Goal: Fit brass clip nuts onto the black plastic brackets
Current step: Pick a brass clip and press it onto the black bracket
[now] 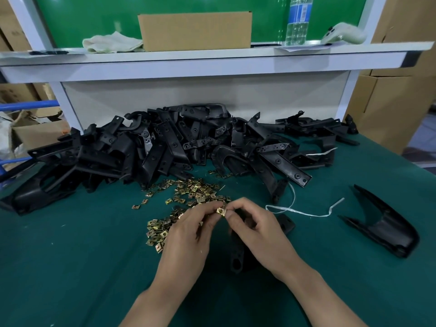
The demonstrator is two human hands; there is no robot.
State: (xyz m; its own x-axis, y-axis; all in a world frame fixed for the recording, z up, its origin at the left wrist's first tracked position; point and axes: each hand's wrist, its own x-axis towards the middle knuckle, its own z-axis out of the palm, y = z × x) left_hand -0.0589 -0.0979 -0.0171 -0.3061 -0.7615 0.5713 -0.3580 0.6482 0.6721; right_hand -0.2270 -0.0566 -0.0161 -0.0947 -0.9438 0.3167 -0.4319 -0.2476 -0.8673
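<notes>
Left of the grips, loose brass clip nuts point(157, 232) lie scattered on the green table point(70, 267), far too many to count, and they spread beyond the grips too. The left grip point(188, 234) pinches one clip nut point(221, 211) at its fingertips. There it meets the right grip point(254, 232), which is curled round one black bracket point(237, 258) under its palm. Right of both lie one white string point(295, 210) and one lone bracket point(387, 227). The bracket heap point(165, 147) sits beyond, its pieces too tangled to count.
</notes>
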